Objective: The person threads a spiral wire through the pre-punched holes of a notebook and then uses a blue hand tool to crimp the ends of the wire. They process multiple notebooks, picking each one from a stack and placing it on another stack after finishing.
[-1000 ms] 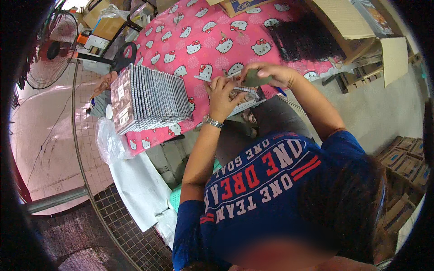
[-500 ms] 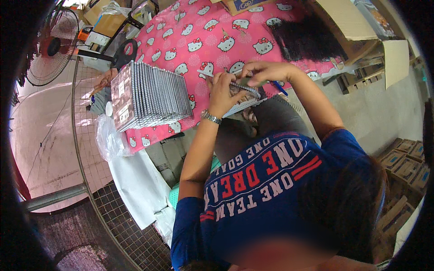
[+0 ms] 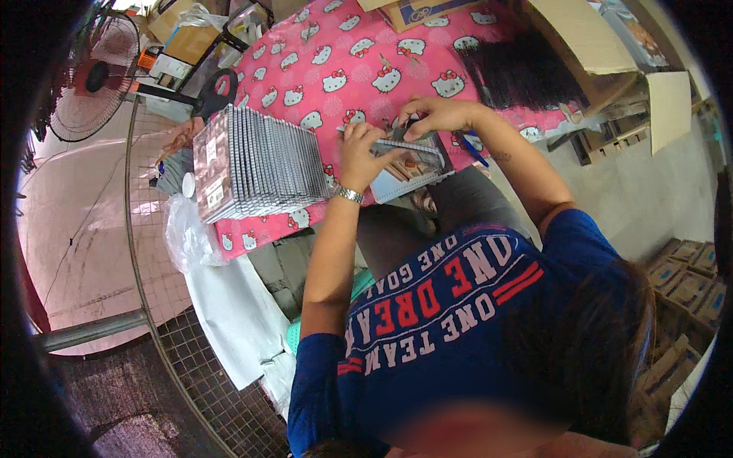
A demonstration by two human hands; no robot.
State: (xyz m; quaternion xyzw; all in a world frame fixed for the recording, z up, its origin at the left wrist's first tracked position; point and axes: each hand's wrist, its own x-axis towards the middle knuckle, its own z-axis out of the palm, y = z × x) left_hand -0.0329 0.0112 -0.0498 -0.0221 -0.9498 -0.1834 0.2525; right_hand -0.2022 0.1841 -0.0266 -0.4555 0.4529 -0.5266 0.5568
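Note:
A wire-bound booklet [image 3: 408, 177] with a printed picture lies at the table's near edge, in front of my lap. My left hand [image 3: 363, 155], a metal-band watch on its wrist, grips its left side, thumb across the page and fingers toward the far edge. At the far edge, my right hand [image 3: 439, 118] is closed in a pinch; what sits between its fingertips is too small to make out. A blue-handled tool [image 3: 474, 149] shows just under my right wrist. Left of my hands stands a tall stack of wire-bound booklets [image 3: 259, 164].
A pink patterned cloth [image 3: 336, 57] covers the table. Thin black strands [image 3: 527, 72] lie in a pile at the far right, beside an open cardboard box [image 3: 584, 34]. A fan [image 3: 95, 76] stands far left, and a clear plastic bag [image 3: 187, 233] hangs by the near left corner.
The booklet now lies flatter, showing more of its printed page. My right hand has shifted slightly left and away from me. More of the blue handles shows.

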